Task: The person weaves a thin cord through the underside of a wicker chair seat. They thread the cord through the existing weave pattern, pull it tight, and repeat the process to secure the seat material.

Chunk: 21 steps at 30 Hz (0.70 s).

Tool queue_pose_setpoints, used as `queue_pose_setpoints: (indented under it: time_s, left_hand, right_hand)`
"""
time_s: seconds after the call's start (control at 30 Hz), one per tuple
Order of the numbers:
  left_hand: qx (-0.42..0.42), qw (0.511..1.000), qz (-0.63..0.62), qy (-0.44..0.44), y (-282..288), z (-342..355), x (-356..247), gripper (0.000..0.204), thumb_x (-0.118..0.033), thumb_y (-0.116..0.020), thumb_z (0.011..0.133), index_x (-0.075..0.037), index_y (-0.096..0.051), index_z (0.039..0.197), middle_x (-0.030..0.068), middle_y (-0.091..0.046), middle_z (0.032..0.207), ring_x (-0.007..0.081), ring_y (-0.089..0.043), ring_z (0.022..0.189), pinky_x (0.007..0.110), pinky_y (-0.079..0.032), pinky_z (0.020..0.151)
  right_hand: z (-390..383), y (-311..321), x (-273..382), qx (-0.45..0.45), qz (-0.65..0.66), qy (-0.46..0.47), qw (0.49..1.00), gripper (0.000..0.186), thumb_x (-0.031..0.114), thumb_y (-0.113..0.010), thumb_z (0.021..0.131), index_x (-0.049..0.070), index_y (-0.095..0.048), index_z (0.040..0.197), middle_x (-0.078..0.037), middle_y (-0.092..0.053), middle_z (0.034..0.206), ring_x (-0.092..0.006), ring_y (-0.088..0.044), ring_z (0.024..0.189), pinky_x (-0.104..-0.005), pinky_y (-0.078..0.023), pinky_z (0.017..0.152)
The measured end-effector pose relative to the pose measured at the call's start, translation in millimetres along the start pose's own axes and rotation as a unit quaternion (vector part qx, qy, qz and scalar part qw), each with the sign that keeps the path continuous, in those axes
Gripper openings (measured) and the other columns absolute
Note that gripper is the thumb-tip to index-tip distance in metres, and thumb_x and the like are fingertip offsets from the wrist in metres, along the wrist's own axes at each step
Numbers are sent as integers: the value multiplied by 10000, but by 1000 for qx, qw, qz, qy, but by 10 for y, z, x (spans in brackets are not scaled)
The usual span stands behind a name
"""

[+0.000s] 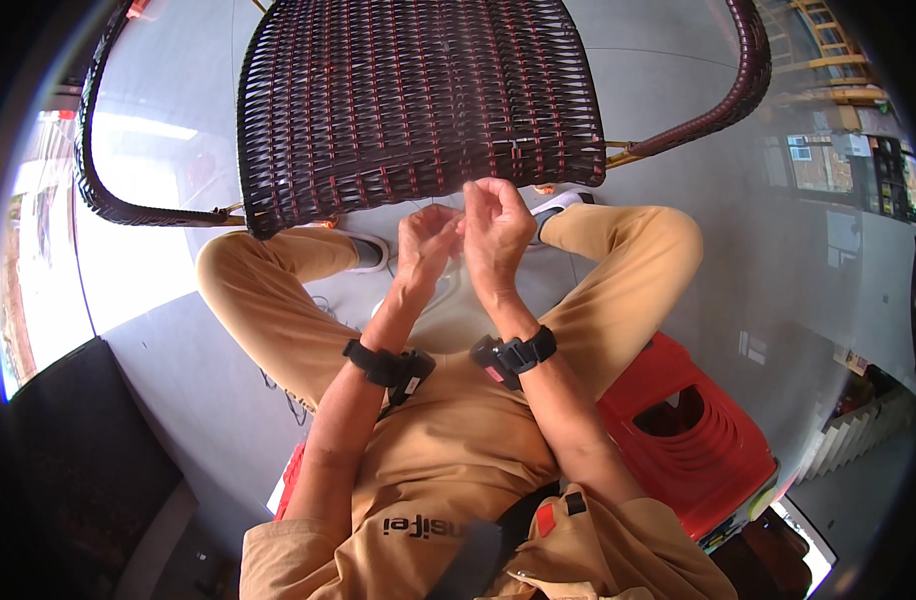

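A dark brown woven wicker chair (418, 110) with reddish strands stands before me, its seat edge just beyond my hands. My left hand (428, 242) is raised between my knees, with thumb and fingers pinched together. Beside it and touching or nearly touching it, my right hand (496, 228) has its fingertips bent into a pinch close under the woven edge. Whatever sits between the fingertips is too small to make out. A pale, blurred strip (446, 290) shows below the hands; whether they hold it, I cannot tell.
Curved wicker armrests reach out on both sides, the right armrest (748, 70) and the left armrest (90, 160). A red plastic stool (718, 440) stands at my right hip. Thin cords (296, 408) lie on the grey floor (178, 350) by my left leg.
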State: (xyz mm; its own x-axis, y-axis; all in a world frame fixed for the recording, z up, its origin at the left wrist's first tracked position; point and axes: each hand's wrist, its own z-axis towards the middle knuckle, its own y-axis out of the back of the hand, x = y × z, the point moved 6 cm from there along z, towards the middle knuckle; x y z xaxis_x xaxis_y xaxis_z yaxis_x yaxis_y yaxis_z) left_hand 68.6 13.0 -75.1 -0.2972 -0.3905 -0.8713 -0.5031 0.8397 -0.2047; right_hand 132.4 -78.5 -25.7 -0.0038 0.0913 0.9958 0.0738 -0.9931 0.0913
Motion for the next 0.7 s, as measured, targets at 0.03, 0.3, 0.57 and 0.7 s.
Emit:
queue_pose_setpoints:
  time_s: [0.03, 0.3, 0.57, 0.7]
  left_hand:
    - [0, 1000, 0, -1, 7, 1, 0, 161, -106, -595, 827, 54, -600, 820, 28, -574, 650, 71, -492, 539, 213, -389, 474]
    - [-40, 982, 173, -63, 80, -228, -436, 211, -130, -580, 862, 56, -605, 958, 74, -635, 753, 90, -548, 522, 218, -410, 446]
    - [-140, 769, 454, -427, -160, -383, -1304, 211, 34, -619, 721, -33, -657, 918, 88, -589, 905, 228, -552, 773, 324, -467, 662]
    - [-119, 765, 480, -412, -208, -255, -1131, 201, 19, -601, 722, -29, -657, 909, 66, -563, 918, 247, -532, 824, 337, -426, 715]
  right_hand:
    - [1, -8, 41, 0, 0, 0, 1000, 98, 64, -623, 827, -14, -568, 848, -5, -571, 639, -46, -504, 484, -188, -393, 443]
    - [14, 8, 79, 6, 98, -11, 995, 96, 24, -634, 815, -5, -554, 860, -18, -554, 677, -54, -483, 504, -197, -414, 450]
    - [-97, 104, 73, 18, 62, -87, 994, 100, 21, -619, 807, -20, -569, 882, -37, -581, 686, -76, -521, 480, -203, -407, 434]
    - [-118, 88, 34, 21, 71, -116, 991, 66, 11, -608, 807, -27, -570, 845, -36, -573, 647, -82, -514, 474, -214, -393, 434]
